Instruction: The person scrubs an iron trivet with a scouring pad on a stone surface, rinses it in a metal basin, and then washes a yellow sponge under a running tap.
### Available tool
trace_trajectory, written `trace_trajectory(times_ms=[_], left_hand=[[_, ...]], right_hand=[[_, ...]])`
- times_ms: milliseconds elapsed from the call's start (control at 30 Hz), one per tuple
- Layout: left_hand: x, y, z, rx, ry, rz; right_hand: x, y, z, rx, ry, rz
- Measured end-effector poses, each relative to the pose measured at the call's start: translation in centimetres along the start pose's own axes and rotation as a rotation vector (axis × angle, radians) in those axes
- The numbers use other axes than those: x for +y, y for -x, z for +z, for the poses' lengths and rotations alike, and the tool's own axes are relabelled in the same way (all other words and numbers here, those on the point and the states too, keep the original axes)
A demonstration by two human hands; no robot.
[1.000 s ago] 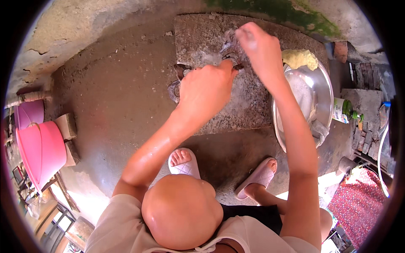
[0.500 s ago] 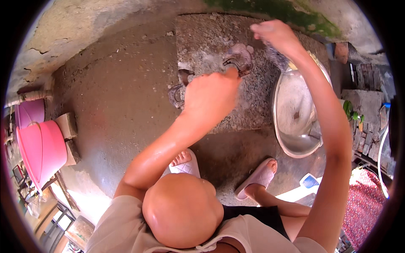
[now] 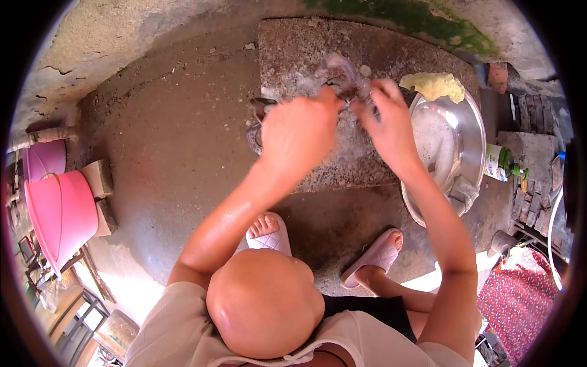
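Note:
My left hand (image 3: 301, 131) is closed over the rough stone slab (image 3: 342, 165), its fingertips at a dark, thin, curved piece. What it grips is mostly hidden beneath it. Close by on the right, my right hand (image 3: 388, 119) has its fingers bent inward and pinched, blurred by motion; I cannot make out what is in them. Just beyond both hands lies a soft, wet-looking pinkish-grey thing (image 3: 341, 66), whose kind does not show. A dark, shiny curved object (image 3: 262, 107) shows partly behind my left hand at the slab's left edge.
A metal basin (image 3: 475, 137) stands right of the slab, a yellow spongy piece (image 3: 435, 85) on its far rim. Beyond it is a green-capped bottle (image 3: 498, 162). A pink bucket (image 3: 64, 214) is far left. A mossy wall (image 3: 391, 15) bounds the back.
My right hand has come down and left from above the basin to beside my left hand, uncovering the yellow piece. My left hand has shifted slightly left. The pinkish-grey thing has changed shape.

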State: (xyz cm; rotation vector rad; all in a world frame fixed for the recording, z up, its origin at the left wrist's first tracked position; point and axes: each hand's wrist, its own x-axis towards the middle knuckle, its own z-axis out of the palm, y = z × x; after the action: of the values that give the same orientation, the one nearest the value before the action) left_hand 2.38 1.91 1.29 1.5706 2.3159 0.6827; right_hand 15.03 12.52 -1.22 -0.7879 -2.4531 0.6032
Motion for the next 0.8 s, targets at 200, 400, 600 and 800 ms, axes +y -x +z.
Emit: trace_trajectory(times_ms=[200, 400, 600, 800], left_hand=[[0.9, 0.5, -0.1, 0.072, 0.224, 0.007], [1.4, 0.3, 1.2, 0.073, 0.638, 0.004], [2.5, -2.0, 1.0, -0.024, 1.045, 0.067], [6.0, -1.6, -3.3, -0.171, 0.982, -0.191]], right_hand=[[-1.0, -2.8, -3.7, -0.027, -0.51, 0.322], [-2.1, -6.3, -8.1, -0.461, -0.014, 0.224], [2.2, -7.4, -11.9, -0.26, -0.054, -0.039], [2.2, -4.4, -10.1, 0.187, -0.019, -0.399]])
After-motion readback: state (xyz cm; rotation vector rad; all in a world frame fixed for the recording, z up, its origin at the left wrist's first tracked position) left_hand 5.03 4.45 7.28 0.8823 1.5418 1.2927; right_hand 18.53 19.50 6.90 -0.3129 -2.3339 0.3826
